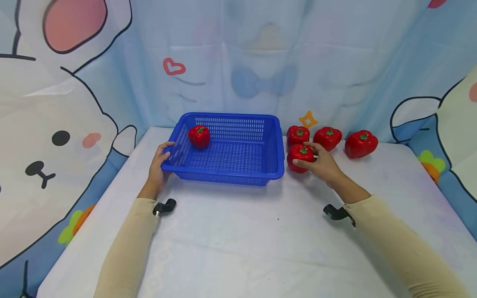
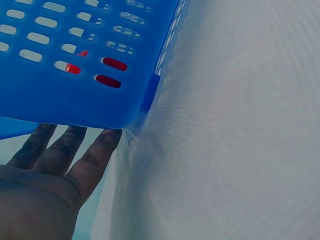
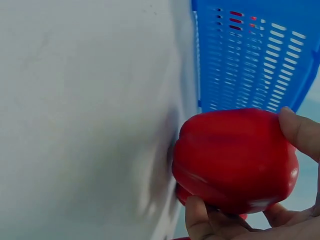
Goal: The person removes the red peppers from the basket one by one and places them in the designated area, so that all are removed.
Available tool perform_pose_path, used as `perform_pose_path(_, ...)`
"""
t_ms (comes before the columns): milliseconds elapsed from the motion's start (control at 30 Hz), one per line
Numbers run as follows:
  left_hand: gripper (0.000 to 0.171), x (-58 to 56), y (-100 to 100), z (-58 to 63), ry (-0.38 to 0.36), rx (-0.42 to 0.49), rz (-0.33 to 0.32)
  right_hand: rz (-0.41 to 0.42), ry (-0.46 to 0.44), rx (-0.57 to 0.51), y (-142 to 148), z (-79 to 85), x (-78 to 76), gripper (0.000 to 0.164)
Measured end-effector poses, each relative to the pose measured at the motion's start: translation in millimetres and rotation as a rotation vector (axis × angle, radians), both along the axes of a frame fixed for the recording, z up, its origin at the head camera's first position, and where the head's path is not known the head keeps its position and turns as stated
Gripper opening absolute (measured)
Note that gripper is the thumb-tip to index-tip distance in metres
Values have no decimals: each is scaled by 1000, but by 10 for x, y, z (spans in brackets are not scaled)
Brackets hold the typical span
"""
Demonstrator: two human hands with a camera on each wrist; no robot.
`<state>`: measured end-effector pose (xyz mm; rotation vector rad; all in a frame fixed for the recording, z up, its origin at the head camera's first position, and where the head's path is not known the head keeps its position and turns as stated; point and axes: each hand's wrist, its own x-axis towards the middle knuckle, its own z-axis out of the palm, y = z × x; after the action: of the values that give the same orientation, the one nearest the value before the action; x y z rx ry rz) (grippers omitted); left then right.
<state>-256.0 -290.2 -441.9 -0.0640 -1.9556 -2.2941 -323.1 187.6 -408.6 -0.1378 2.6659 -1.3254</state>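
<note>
My left hand (image 1: pixel 158 167) is at the left side of a blue plastic basket (image 1: pixel 223 176), holding its rim. In the left wrist view, fingers (image 2: pixel 92 162) reach up to the basket's edge, their tips hidden behind it. One red bell pepper (image 1: pixel 199 137) sits inside the basket at its left end. Right of the basket, my right hand (image 1: pixel 322 164) grips another red bell pepper (image 3: pixel 235 160) by its sides, thumb and fingers spread around it. That pepper stands upright, its green stem facing up in the head view.
Behind the gripped pepper is another red bell pepper (image 1: pixel 297 134). Further right lie a third pepper (image 1: pixel 328 138) and one tilted on its side (image 1: pixel 360 145). The white-covered table (image 1: pixel 238 244) ends at a printed cloth backdrop (image 1: pixel 223 82) close behind the basket.
</note>
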Motion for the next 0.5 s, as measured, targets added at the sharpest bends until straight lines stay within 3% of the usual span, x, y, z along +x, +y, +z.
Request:
perform_pose_path(200, 35, -4, 7, 8, 9, -2, -7, 3, -16, 14, -14, -53, -23, 95)
perform_pose_path(500, 35, 2, -14, -4, 2, -10, 2, 41, -35, 27, -45, 32, -16, 96)
